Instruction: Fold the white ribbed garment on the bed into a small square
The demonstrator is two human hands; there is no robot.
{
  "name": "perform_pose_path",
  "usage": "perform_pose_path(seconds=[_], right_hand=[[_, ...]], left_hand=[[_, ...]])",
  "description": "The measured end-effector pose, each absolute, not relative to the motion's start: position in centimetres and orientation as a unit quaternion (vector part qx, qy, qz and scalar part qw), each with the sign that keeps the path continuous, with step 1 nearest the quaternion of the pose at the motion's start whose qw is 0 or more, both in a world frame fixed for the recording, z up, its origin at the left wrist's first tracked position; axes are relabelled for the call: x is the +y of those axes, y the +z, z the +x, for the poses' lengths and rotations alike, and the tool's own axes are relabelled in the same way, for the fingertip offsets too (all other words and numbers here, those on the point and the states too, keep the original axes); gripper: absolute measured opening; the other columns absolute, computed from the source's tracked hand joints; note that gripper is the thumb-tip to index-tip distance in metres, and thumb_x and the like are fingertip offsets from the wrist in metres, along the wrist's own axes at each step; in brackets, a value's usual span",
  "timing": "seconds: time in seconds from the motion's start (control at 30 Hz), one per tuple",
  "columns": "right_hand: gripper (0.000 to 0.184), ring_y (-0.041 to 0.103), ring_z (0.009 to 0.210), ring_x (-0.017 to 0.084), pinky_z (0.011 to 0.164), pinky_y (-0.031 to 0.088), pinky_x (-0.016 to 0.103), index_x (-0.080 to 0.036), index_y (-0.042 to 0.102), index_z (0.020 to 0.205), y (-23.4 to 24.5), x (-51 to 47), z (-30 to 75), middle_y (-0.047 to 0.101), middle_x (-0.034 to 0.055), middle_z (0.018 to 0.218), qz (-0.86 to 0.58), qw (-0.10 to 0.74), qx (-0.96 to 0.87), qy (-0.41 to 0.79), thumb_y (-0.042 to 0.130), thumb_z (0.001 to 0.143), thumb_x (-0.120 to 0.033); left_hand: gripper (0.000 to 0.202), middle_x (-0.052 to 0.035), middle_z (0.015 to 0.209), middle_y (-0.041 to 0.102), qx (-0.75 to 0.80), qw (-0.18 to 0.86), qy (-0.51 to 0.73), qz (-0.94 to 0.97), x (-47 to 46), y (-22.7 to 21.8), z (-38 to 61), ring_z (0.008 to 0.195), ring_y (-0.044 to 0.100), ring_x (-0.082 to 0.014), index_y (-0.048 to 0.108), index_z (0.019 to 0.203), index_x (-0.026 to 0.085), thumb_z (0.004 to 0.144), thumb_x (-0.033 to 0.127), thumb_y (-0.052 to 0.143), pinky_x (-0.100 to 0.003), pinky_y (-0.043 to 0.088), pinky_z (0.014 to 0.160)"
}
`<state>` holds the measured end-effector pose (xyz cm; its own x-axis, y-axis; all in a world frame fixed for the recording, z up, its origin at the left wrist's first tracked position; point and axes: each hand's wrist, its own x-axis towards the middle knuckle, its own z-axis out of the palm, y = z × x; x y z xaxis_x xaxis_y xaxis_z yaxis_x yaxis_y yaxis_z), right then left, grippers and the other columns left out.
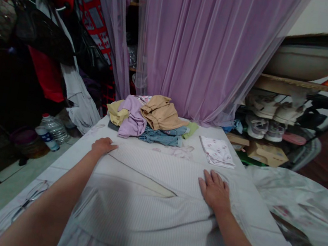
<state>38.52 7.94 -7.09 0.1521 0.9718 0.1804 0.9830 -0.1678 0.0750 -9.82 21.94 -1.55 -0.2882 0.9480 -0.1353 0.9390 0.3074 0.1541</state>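
Note:
Pale ribbed trousers lie spread out on the white floral-patterned cloth in front of me, legs toward the left and waist toward the right. A narrow gap parts the two legs. At the far leg's left end, my left hand has its fingers closed at the hem, with the thumb on top; its fingertips are partly hidden. My right hand lies flat on the waist part, fingers apart. Beyond them sits a heap of clothes with tan trousers, a lilac ribbed garment and blue denim.
A folded white printed cloth lies at the far right of the surface. Glasses rest near its left edge. Purple curtains hang behind. On the right is a rack with shoes; bottles stand at left.

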Motion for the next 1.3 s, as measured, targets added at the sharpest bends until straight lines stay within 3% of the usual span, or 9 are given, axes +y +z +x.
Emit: perform_pose_path(seconds=[0.1,0.27,0.53,0.67,0.8,0.9,1.07,1.3], right_hand=[[0.052,0.039,0.136,0.028,0.107,0.031,0.05,-0.018,0.05,0.142,-6.9,7.9,38.5,0.046,0.016,0.149,-0.76,0.031,-0.643,-0.087,0.031,0.099,-0.041],[0.052,0.038,0.137,0.028,0.107,0.03,0.05,-0.019,0.049,0.142,-6.8,7.8,38.4,0.045,0.0155,0.149,-0.76,0.034,-0.643,-0.084,0.03,0.1,-0.041],[0.053,0.035,0.139,0.027,0.109,0.026,0.049,-0.02,0.047,0.144,-6.5,7.9,38.2,0.043,0.0138,0.152,-0.771,0.026,-0.632,-0.07,0.031,0.099,-0.042],[0.054,0.035,0.14,0.028,0.11,0.025,0.05,-0.019,0.046,0.145,-6.1,7.9,38.0,0.042,0.0149,0.153,-0.774,0.027,-0.631,-0.052,0.031,0.099,-0.042],[0.054,0.033,0.141,0.028,0.112,0.023,0.05,-0.02,0.045,0.146,-5.7,7.9,37.9,0.039,0.0147,0.154,-0.78,0.025,-0.625,-0.034,0.031,0.099,-0.042],[0.055,0.03,0.143,0.029,0.113,0.021,0.05,-0.02,0.042,0.148,-5.5,8.0,37.7,0.037,0.0145,0.156,-0.78,0.019,-0.625,-0.022,0.03,0.1,-0.044],[0.059,0.023,0.146,0.028,0.114,0.018,0.053,-0.019,0.035,0.152,-5.2,8.1,38.3,0.029,0.0136,0.16,-0.772,-0.004,-0.635,0.01,0.025,0.1,-0.047],[0.059,0.024,0.147,0.025,0.115,0.017,0.059,-0.02,0.033,0.152,-4.7,8.4,41.9,0.027,0.0108,0.161,-0.791,-0.017,-0.611,0.02,0.02,0.102,-0.047]], left_hand=[[0.039,-0.0122,0.109,0.073,0.781,0.122,0.025,0.612,22.4,-1.3,-9.6,0.103,0.066,-0.0331,0.069,0.095,0.022,0.072,0.052,0.063,-0.04,0.051,0.082],[0.036,-0.0077,0.113,0.071,0.762,0.104,0.075,0.634,21.4,-1.4,-8.8,0.104,0.066,-0.022,0.058,0.113,0.021,0.088,0.045,0.047,-0.029,0.049,0.083],[0.043,-0.0146,0.11,0.07,0.803,0.052,0.1,0.585,19.8,-2.0,-8.9,0.104,0.066,-0.0325,0.05,0.128,0.02,0.093,0.043,0.042,-0.042,0.051,0.085],[0.048,-0.0197,0.129,0.06,0.791,-0.019,0.113,0.601,19.0,-1.7,-7.7,0.107,0.063,-0.0356,0.051,0.135,0.018,0.093,0.035,0.037,-0.049,0.051,0.085],[0.047,-0.016,0.136,0.057,0.687,-0.063,0.138,0.711,18.9,-2.4,-5.4,0.121,0.056,-0.0315,0.06,0.129,0.016,0.088,0.022,0.035,-0.046,0.044,0.103],[0.049,-0.0113,0.138,0.059,0.593,0.001,0.094,0.8,19.1,-4.0,-3.3,0.132,0.049,-0.0277,0.058,0.132,0.018,0.09,0.034,0.039,-0.042,0.035,0.113],[0.065,-0.0137,0.155,0.04,0.626,0.004,0.062,0.777,18.8,-6.2,-1.8,0.144,0.032,-0.0336,0.045,0.145,0.018,0.09,0.051,0.038,-0.056,0.026,0.115],[0.066,-0.0132,0.157,0.036,0.659,-0.019,0.044,0.751,18.9,-6.4,-2.5,0.144,0.031,-0.0366,0.042,0.148,0.022,0.091,0.056,0.036,-0.064,0.022,0.112]])
